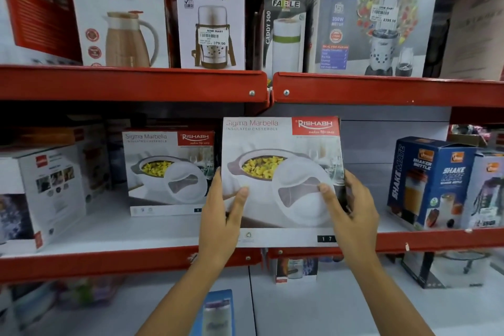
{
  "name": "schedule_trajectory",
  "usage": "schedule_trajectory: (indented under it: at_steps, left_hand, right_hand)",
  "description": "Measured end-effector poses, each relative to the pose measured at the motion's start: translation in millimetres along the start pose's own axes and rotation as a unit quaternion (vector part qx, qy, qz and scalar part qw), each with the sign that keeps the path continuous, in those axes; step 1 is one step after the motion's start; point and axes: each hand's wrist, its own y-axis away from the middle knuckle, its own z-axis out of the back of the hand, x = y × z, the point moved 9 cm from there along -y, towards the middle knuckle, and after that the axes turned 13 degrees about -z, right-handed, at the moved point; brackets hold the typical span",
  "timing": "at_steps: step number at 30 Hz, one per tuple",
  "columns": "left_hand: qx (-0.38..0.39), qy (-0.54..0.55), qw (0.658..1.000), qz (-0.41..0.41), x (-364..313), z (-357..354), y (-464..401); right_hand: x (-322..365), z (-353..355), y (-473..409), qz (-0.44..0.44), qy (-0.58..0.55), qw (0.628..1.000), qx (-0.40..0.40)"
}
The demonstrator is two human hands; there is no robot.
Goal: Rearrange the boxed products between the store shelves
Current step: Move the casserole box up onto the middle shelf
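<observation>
- Casserole box [281, 161]: flat-faced glossy cardboard, square-cornered, white with a red logo patch, a printed dish photo on its front; it is being held upright at the front of the middle shelf [436, 240], its lower edge overlapping the red shelf lip. Cannot tell whether it is resting there or lifted.
- Left hand [221, 215] is gripping the box's left edge, thumb lying on the front, fingers wrapping behind.
- Right hand [351, 210] is gripping the right edge the same way, thumb pressing on the printed lid.
- Second casserole box [169, 169], same print, is sitting further back on that shelf, just beside the held one on its left.
- Blue bottle boxes [433, 183] are standing well apart on the right; a bare gap lies between them and the held box.
- Top shelf [131, 84]: painted red metal, carrying tall flask boxes [169, 19] and a blender box [373, 16].
- Progress, judging: one box is in hand mid-transfer; which way it is going is unclear, so most of the rearranging is probably left.
</observation>
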Motion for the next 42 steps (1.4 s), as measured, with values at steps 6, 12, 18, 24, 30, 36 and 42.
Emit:
schedule_trajectory:
  at_steps: [6, 12, 18, 24, 30, 36, 42]
  left_hand:
    - [-0.017, 0.002, 1.000, -0.016, -15, 25, 17]
    - [-0.014, 0.007, 0.999, -0.030, -23, 39, 23]
    - [-0.018, -0.023, 0.999, -0.034, -24, 70, 20]
    - [-0.025, -0.123, 0.992, -0.001, 6, 141, 15]
    - [-0.052, -0.182, 0.982, 0.020, 43, 212, 3]
    - [-0.031, -0.222, 0.974, 0.025, 76, 234, -12]
    - [-0.031, -0.180, 0.982, 0.043, 99, 230, -11]
  right_hand:
    - [22, -3, 33, 0.024, -0.045, 0.999, 0.007]
    - [30, -9, 48, 0.035, -0.060, 0.997, 0.014]
    - [35, -36, 57, 0.030, -0.087, 0.995, 0.038]
    - [46, -109, 73, 0.041, -0.096, 0.991, 0.082]
    - [48, -189, 83, 0.054, -0.049, 0.990, 0.123]
    - [30, -228, 81, 0.028, -0.009, 0.990, 0.136]
    - [18, -236, 83, 0.023, 0.010, 0.990, 0.138]
